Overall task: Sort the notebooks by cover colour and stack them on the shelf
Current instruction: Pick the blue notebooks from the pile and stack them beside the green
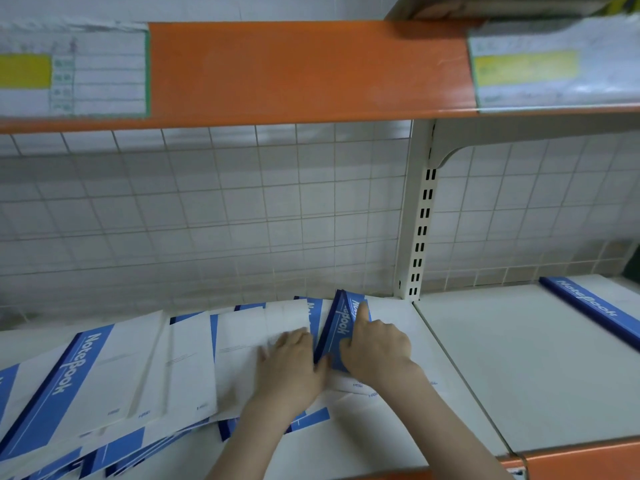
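Item: fanned white-and-blue paper notebooks, lower white metal shelf, left bay.

Left hand: flat, fingers straight, pressing a white cover.

Right hand: nearer the raised blue-spined notebook, forefinger extended along its band, remaining fingers curled; grip unclear. Long axis runs near to far.

Lettering: "NoteBook".

Far right: another blue-banded notebook stack, same lettering. Upper orange shelf labels unreadable.

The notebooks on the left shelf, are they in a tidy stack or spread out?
Spread out. The notebooks lie fanned and overlapping, tilted across the shelf, under both hands.
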